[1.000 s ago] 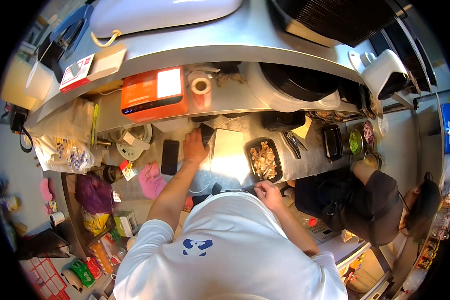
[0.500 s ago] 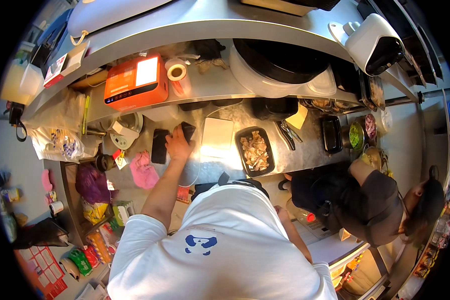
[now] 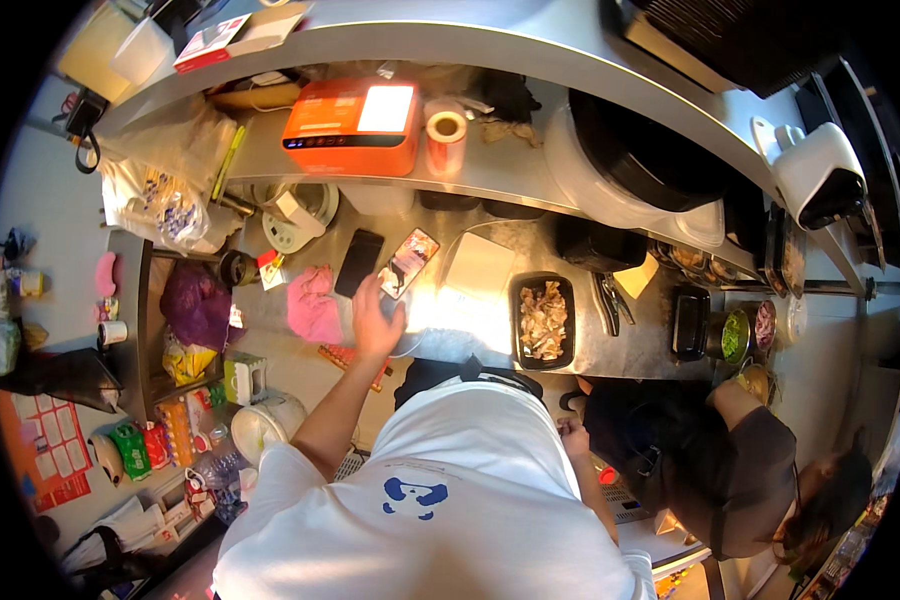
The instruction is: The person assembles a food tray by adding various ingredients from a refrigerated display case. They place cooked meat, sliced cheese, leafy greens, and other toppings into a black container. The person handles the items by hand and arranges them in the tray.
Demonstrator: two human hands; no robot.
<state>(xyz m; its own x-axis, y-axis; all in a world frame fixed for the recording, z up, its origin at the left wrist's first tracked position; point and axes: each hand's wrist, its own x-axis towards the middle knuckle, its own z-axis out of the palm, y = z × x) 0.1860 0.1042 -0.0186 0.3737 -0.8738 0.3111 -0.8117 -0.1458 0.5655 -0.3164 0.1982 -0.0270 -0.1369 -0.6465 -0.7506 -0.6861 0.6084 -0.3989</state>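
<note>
My left hand [image 3: 376,322] is over the metal counter with its thumb spread away from its fingers. Its fingertips are at the lower edge of a phone with a lit, colourful screen [image 3: 410,262]; whether they touch it I cannot tell. A second phone, dark-screened [image 3: 359,262], lies just to the left. To the right of the lit phone is a pale flat square [image 3: 478,266], and beyond it a black tray of cooked meat pieces [image 3: 543,322]. Low beside my right hip hangs my right hand [image 3: 575,438], small in view, its fingers not clear.
A pink cloth [image 3: 314,304] lies left of the phones. An orange label printer [image 3: 352,128] and a paper roll [image 3: 446,135] stand on the shelf above. Black tongs [image 3: 608,302] rest right of the tray. A person in dark clothes [image 3: 710,460] bends close on my right.
The lit phone's screen has come on. My left hand has drawn back from on top of that phone to its lower edge. The whole view has shifted, showing more on the left.
</note>
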